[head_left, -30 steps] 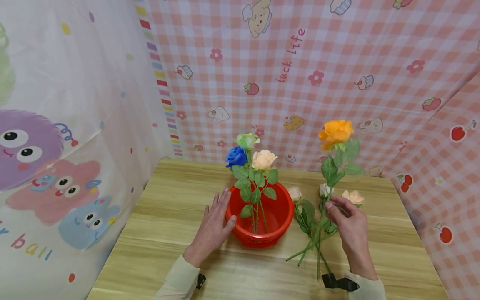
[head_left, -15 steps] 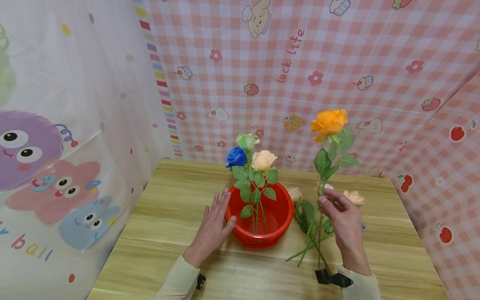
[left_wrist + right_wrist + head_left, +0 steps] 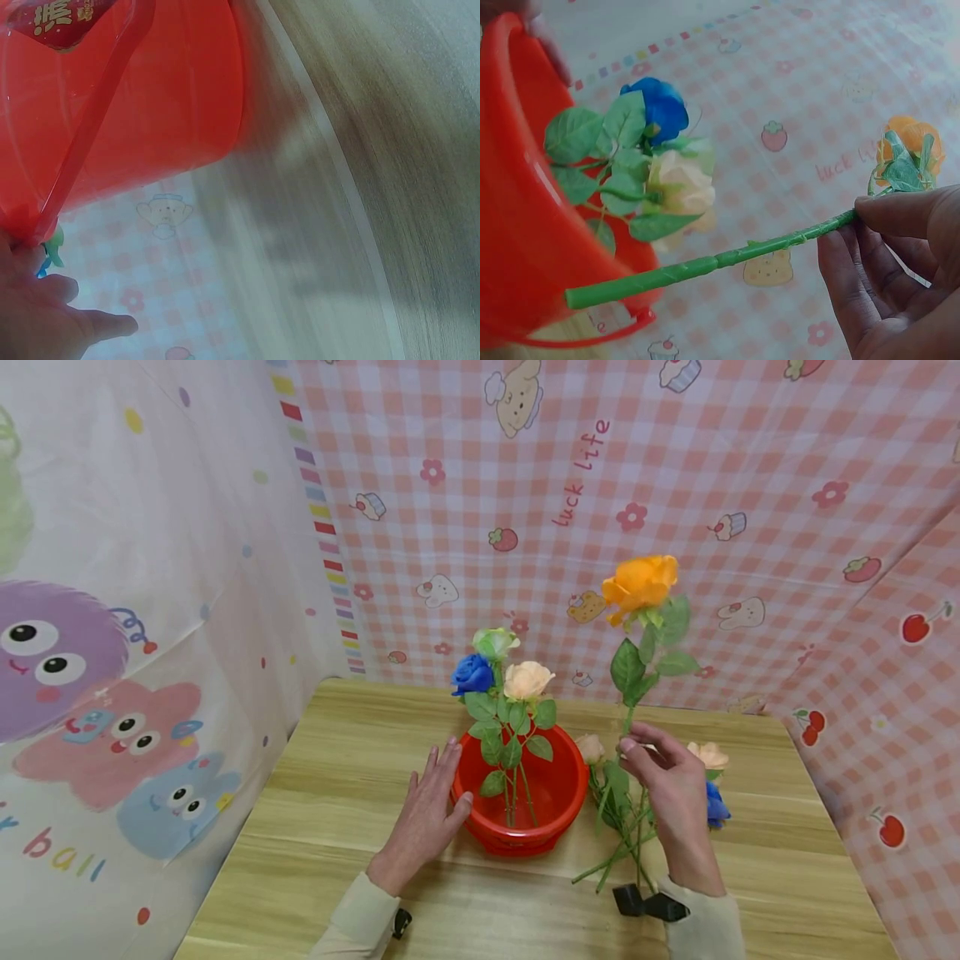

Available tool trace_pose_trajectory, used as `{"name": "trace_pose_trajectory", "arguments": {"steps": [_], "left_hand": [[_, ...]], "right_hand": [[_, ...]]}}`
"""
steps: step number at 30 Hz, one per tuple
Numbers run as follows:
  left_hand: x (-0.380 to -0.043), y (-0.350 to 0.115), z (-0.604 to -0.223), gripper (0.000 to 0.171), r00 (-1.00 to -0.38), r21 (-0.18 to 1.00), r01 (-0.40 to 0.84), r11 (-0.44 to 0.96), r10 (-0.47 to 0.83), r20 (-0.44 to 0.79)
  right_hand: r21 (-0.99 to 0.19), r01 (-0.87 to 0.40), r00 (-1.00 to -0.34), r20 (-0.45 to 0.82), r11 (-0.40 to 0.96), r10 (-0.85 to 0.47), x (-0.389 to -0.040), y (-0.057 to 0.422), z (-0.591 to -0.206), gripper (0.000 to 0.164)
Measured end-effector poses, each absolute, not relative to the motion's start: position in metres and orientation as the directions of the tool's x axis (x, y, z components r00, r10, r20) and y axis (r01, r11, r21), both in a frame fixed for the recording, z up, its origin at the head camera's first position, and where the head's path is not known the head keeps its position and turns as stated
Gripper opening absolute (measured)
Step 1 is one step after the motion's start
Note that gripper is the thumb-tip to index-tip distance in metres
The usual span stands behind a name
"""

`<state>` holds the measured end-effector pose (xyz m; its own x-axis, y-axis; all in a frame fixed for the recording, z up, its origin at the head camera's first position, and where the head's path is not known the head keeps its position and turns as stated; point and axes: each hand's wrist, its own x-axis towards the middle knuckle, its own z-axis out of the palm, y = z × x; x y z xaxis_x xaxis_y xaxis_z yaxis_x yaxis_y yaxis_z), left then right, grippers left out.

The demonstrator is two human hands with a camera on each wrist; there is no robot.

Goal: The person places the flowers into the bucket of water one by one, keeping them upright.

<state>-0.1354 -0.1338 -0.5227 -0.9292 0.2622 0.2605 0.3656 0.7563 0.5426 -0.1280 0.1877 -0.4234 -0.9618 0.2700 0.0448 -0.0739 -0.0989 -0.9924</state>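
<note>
My right hand pinches the green stem of an orange rose between thumb and fingertips, its bloom upright above the table. In the right wrist view the stem's cut end points toward the bucket. A red bucket stands mid-table, with a blue rose, a pale green rose and a peach rose standing in it. Flat against the bucket's left rim rests my left hand, fingers straight and thumb spread.
Several roses lie on the wooden table under and beside my right hand, among them a pale pink one, a peach one and a blue one. A checked cloth hangs behind the table.
My right hand has moved left and slightly up with the orange rose, uncovering the lying blue rose. The left hand and bucket have stayed in place.
</note>
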Motion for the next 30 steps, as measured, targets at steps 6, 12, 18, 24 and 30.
{"name": "trace_pose_trajectory", "arguments": {"steps": [6, 12, 18, 24, 30], "left_hand": [[-0.135, -0.134, -0.523, 0.071, -0.931, 0.54, 0.362, 0.76, 0.259, 0.259], [-0.135, -0.134, -0.522, 0.071, -0.932, 0.551, 0.359, 0.754, 0.256, 0.256], [-0.135, -0.134, -0.523, 0.072, -0.929, 0.542, 0.365, 0.757, 0.261, 0.262], [-0.135, -0.134, -0.522, 0.071, -0.929, 0.54, 0.367, 0.757, 0.265, 0.26], [-0.135, -0.134, -0.522, 0.071, -0.929, 0.541, 0.367, 0.756, 0.265, 0.259]], "right_hand": [[-0.988, -0.103, -0.962, 0.07, -0.115, 0.263, -0.132, 0.178, -0.416, 0.033], [-0.988, -0.122, -0.966, 0.096, -0.097, 0.24, -0.136, 0.169, -0.411, 0.033], [-0.985, -0.145, -0.968, 0.121, -0.096, 0.218, -0.139, 0.16, -0.406, 0.032], [-0.988, -0.141, -0.974, 0.127, -0.063, 0.189, -0.142, 0.154, -0.407, 0.033], [-0.992, -0.122, -0.983, 0.118, -0.024, 0.144, -0.145, 0.147, -0.407, 0.035]]}}
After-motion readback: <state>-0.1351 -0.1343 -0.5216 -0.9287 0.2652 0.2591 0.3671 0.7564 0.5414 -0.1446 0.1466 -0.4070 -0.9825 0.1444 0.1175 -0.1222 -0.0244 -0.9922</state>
